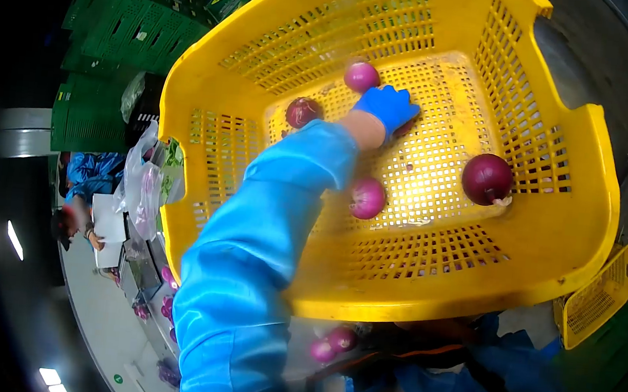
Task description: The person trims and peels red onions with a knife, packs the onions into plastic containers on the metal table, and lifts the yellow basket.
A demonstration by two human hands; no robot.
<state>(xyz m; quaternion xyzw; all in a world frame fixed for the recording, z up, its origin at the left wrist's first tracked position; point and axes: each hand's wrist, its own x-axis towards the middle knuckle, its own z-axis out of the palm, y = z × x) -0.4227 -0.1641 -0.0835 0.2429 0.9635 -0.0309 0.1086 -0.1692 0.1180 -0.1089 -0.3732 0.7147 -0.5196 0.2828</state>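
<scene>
My left hand [387, 109], in a blue glove and light-blue sleeve, reaches down into a tilted yellow plastic crate [268, 44] with slotted walls. Its fingers are curled over a red onion [405, 128], of which only a small part shows below the glove. Around the hand lie a pale purple onion [362, 77], a dark onion with stringy roots [304, 113], a peeled-looking onion [368, 198] and a large dark red onion [487, 179] against the right wall. My right hand is out of view.
Green crates [138, 20] are stacked at upper left. A co-worker in blue [93, 175] stands beyond the crate near a white surface. Plastic bags [142, 179] hang beside it. Onions [334, 341] lie below the crate, and a smaller yellow basket [597, 299] is at right.
</scene>
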